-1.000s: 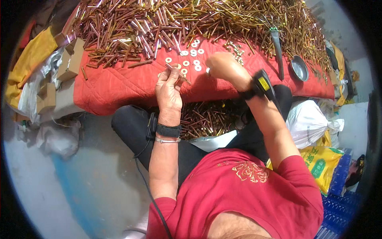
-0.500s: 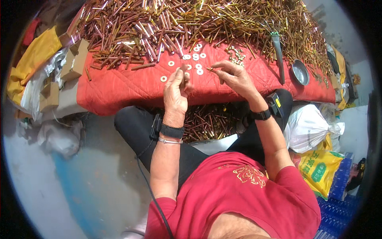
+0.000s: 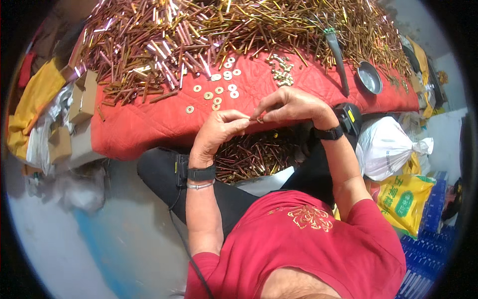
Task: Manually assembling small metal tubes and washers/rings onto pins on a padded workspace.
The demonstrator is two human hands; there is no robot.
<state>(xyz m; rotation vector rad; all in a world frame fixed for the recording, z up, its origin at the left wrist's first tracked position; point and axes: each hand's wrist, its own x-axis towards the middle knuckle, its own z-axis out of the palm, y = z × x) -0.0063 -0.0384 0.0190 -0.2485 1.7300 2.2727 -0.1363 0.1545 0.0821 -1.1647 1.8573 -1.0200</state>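
My left hand [image 3: 219, 132] and my right hand [image 3: 293, 106] meet fingertip to fingertip above the near edge of the red quilted cloth [image 3: 149, 124]. A small brass-coloured metal piece [image 3: 260, 120] shows at the right fingertips, pinched there. The left thumb and fingers are pressed together beside it; what they hold is hidden. Beyond the left hand lie several flat ring washers [image 3: 208, 95]. Farther off, past the right hand, sits a little heap of small brass-coloured metal pieces [image 3: 283, 74].
Long gold-coloured metal rods, perhaps bolts [image 3: 164, 50], cover the far cloth; more rods [image 3: 254, 157] lie between my legs. A dark-handled tool [image 3: 338, 65] and a round metal bowl [image 3: 369, 78] rest at right. Cardboard boxes [image 3: 83, 97] stand left, a white bag [image 3: 386, 149] right.
Both hands have come nearer to me and together, now touching at the fingertips. Before, they were apart, with the small piece in the right fingers. The view has shifted slightly.
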